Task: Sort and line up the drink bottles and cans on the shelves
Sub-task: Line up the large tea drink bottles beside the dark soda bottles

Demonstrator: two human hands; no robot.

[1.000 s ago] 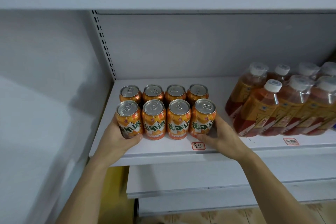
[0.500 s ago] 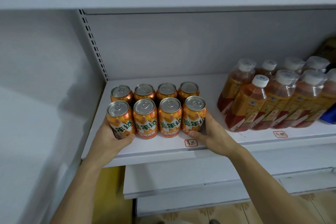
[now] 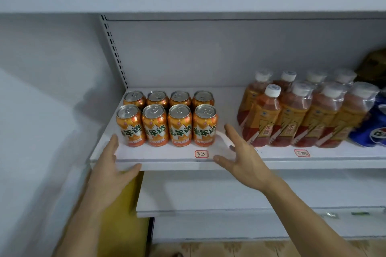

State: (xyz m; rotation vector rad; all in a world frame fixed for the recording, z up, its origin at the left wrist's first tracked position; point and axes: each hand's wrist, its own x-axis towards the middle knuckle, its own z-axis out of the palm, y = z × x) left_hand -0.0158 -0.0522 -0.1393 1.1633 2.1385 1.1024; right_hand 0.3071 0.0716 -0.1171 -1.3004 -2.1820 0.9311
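Head camera faces the shelf [image 3: 167,160] closely, angled down.

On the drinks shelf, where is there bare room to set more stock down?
Bare shelf lies between the orange cans and the tea bottles, where the right hand hovers, plus a strip along the front edge. Right of that gap it is crowded: bottles packed against a blue can.
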